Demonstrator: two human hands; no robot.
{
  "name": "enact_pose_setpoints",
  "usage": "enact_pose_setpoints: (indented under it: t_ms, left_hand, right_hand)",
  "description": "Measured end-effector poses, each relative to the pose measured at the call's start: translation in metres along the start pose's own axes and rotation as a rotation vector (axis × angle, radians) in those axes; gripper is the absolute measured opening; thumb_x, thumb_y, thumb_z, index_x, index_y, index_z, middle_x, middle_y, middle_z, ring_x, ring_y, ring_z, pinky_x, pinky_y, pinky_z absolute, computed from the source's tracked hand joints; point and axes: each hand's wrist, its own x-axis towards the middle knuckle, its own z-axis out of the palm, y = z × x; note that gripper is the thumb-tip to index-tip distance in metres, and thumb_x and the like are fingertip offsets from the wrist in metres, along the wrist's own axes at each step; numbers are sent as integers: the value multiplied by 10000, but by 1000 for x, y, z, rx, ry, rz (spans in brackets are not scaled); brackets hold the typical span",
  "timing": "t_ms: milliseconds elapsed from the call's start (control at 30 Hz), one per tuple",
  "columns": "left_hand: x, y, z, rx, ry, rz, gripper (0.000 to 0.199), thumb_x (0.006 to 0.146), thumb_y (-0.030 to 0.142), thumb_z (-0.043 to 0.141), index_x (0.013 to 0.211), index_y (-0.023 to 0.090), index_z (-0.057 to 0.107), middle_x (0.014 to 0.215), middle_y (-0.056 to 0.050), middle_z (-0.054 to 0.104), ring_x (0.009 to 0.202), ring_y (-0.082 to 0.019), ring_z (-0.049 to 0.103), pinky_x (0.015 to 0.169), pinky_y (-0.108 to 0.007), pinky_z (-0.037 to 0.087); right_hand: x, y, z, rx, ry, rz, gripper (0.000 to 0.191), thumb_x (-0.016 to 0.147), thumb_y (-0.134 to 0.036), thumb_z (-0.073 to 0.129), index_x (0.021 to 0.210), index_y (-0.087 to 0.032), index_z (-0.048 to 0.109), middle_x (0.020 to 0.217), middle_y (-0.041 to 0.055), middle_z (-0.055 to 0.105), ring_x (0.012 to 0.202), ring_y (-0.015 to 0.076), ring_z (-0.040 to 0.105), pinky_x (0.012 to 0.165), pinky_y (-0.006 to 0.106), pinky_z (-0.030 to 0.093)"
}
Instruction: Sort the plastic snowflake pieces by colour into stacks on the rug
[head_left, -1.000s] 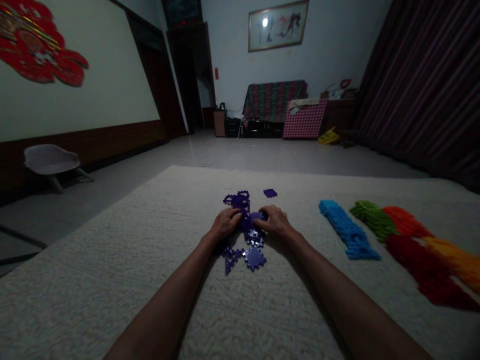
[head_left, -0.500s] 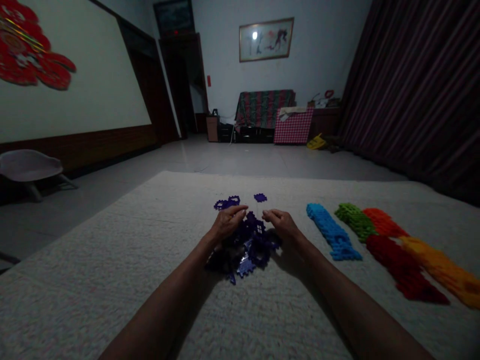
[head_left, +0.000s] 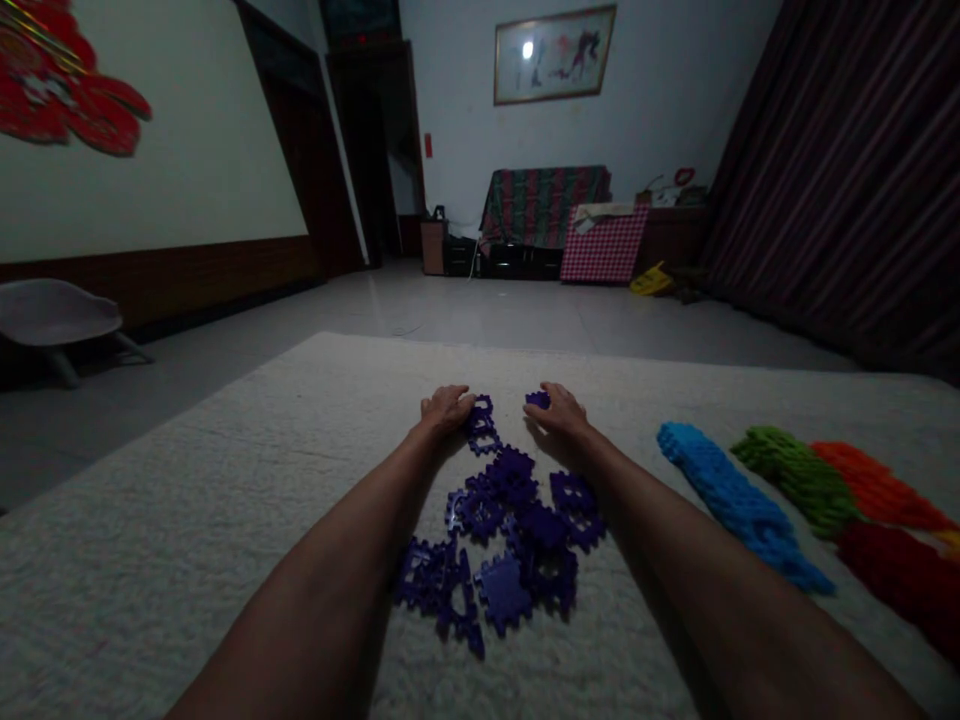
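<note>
Dark purple interlocking plastic tiles (head_left: 504, 592) with notched edges lie in a loose pile on the pale mat, between my forearms. Some are solid and others have cut-out windows. At the pile's far left, my left hand (head_left: 447, 408) rests against a few framed tiles (head_left: 482, 426), its fingers stretched forward along their edge. Across from it, my right hand (head_left: 561, 408) has a single purple tile (head_left: 536, 399) between thumb and fingers, low over the mat. Part of that tile is hidden by the hand.
To the right lie rows of stacked tiles: blue (head_left: 739, 500), green (head_left: 796, 478), orange (head_left: 881, 485) and dark red (head_left: 904, 572). The mat (head_left: 247, 500) ends at a tiled floor (head_left: 517, 310). A low grey chair (head_left: 56, 315) stands at left, a dark curtain (head_left: 832, 170) at right.
Both hands have reached farther forward from above the pile, which now shows more fully. The right hand has closed on the lone far tile; the left has come to the far-left tiles. The view has shifted.
</note>
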Motion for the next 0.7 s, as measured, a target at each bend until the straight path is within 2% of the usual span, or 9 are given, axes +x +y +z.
enact_pose_setpoints:
  t_ms: [67, 133, 267, 433, 600, 700]
  left_hand:
    - [4, 2, 5, 0, -60, 39, 321, 877, 334, 560, 1144, 206, 686, 1310, -97, 646, 1285, -284, 513, 1081, -465, 358]
    - [3, 5, 8, -72, -143, 106, 307, 864, 332, 561, 1114, 235, 709, 1222, -58, 698, 1199, -246, 586, 1046, -400, 416]
    - [-13, 17, 6, -276, -273, 158, 313, 841, 335, 564, 1039, 184, 753, 1041, -67, 758, 988, -220, 682, 919, -323, 512]
    - [-46, 39, -8, -339, -312, 167, 384, 841, 354, 541, 1095, 151, 744, 1116, -69, 744, 1047, -236, 669, 966, -328, 501]
    - [-78, 62, -14, -342, -269, 140, 368, 838, 302, 533, 1112, 163, 737, 1142, -66, 738, 1092, -228, 653, 1003, -343, 480]
    - [-97, 74, -20, -369, -242, 158, 363, 834, 289, 533, 1096, 145, 740, 1142, -84, 736, 1092, -236, 652, 1013, -363, 473]
  right_hand:
    - [0, -3, 2, 1, -105, 24, 461, 787, -347, 576, 1228, -220, 617, 1287, 115, 617, 1198, 303, 531, 997, 446, 405]
    - [-3, -8, -1, 29, -193, -33, 425, 800, -296, 566, 1213, -223, 637, 1300, 91, 620, 1218, 267, 528, 1031, 405, 387]
    - [-13, -21, -20, 122, -279, -152, 368, 836, -272, 544, 1171, -206, 682, 1253, 87, 649, 1168, 221, 570, 1001, 318, 416]
    - [-40, -35, -51, 217, -433, -196, 331, 870, -283, 497, 1103, -222, 723, 1123, 60, 711, 1048, 225, 632, 903, 304, 473]
    - [-73, -42, -65, 284, -368, -110, 301, 878, -340, 542, 1078, -183, 703, 1124, 92, 697, 993, 205, 645, 874, 308, 488]
    - [-93, -42, -70, 377, -332, -64, 282, 864, -330, 573, 1089, -192, 672, 1099, 74, 701, 910, 179, 659, 843, 314, 502]
